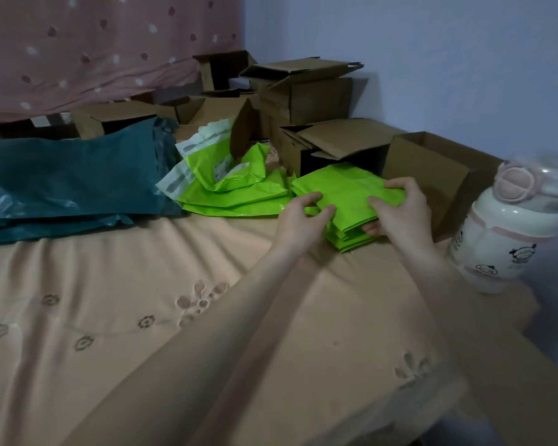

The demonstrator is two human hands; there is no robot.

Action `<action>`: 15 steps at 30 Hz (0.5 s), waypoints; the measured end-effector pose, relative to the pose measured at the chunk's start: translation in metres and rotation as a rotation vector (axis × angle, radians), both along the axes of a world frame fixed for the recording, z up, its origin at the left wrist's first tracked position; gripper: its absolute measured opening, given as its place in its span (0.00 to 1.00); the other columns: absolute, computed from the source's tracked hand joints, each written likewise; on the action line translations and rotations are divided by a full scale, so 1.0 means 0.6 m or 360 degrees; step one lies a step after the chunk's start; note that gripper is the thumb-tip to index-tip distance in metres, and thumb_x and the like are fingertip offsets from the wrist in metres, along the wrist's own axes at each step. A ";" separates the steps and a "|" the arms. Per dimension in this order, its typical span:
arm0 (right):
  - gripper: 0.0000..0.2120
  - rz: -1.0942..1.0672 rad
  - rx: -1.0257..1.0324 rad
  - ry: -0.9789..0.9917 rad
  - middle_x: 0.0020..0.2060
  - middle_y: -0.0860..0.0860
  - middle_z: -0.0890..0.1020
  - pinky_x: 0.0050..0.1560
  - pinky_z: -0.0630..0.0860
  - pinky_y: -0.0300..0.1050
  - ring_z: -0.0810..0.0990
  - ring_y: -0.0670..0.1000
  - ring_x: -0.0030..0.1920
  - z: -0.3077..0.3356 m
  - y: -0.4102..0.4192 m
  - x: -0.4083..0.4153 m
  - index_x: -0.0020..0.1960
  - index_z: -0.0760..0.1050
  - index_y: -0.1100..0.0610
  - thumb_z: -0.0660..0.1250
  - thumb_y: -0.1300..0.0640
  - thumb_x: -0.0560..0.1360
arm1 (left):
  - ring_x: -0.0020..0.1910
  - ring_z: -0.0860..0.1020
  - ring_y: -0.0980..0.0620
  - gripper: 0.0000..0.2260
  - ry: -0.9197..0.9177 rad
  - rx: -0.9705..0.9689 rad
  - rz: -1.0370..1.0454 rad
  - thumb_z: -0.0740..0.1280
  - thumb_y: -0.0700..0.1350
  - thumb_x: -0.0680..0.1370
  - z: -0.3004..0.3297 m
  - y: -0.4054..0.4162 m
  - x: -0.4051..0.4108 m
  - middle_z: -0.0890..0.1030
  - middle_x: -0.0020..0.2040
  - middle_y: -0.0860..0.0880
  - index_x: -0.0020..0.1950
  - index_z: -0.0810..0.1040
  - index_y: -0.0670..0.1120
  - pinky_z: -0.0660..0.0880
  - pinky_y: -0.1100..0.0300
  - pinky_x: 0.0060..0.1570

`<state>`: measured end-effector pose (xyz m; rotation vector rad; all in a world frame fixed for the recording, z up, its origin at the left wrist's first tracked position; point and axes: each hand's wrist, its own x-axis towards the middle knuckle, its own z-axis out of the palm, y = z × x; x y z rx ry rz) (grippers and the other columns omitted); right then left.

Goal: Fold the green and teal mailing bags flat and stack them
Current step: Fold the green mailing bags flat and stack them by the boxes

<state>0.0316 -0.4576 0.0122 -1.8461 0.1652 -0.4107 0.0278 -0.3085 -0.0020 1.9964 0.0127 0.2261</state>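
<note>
**Both hands on the folded green stack**

A person kneels or leans over a bed [142, 300] covered in a peach sheet with embroidered flowers. Both hands meet at a stack of folded green bags [345, 201] lying on the sheet near its right side, just in front of an open cardboard box [432, 175].

The left hand [300, 217] rests on the stack's near left edge, its fingers [313, 197] curled round the top layer. The right hand [400, 210] grips the stack's right end: thumb on top, fingers bent over the far edge and others tucked beneath the layers.

Just left of the stack lies a loose heap of unfolded green bags [232, 185], crumpled, with white sealing flaps showing. Further left, touching that heap, a pile of teal bags [71, 175] lies spread across the sheet.

Behind all the bags stands a cluster of brown cardboard boxes [303, 98], several with flaps open. At the right edge of the bed stands a white bottle [509, 233] with a pink lid and cartoon prints. A pink spotted fabric [94, 46] hangs behind, beside a pale blue wall [448, 53].
</note>
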 end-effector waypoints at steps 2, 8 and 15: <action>0.11 -0.0054 -0.0213 -0.0003 0.30 0.53 0.78 0.23 0.74 0.35 0.76 0.43 0.18 -0.001 -0.006 0.013 0.54 0.71 0.53 0.68 0.59 0.73 | 0.58 0.76 0.47 0.20 -0.0018 0.0087 0.0011 0.68 0.50 0.75 -0.006 -0.004 0.013 0.77 0.61 0.45 0.66 0.75 0.45 0.69 0.60 0.58; 0.18 -0.0063 -0.0602 0.0079 0.49 0.60 0.82 0.57 0.75 0.55 0.81 0.61 0.51 -0.012 -0.016 0.016 0.61 0.76 0.54 0.68 0.51 0.72 | 0.51 0.77 0.46 0.21 -0.0105 0.0297 -0.0019 0.68 0.48 0.76 -0.020 -0.010 0.028 0.71 0.60 0.43 0.67 0.73 0.44 0.67 0.62 0.57; 0.24 -0.0016 -0.0752 0.0045 0.61 0.56 0.78 0.63 0.67 0.48 0.73 0.59 0.64 -0.005 -0.014 0.003 0.70 0.68 0.53 0.63 0.47 0.76 | 0.53 0.74 0.47 0.22 -0.0106 0.0187 -0.0024 0.65 0.50 0.77 -0.017 -0.010 0.019 0.65 0.56 0.48 0.70 0.70 0.47 0.66 0.63 0.60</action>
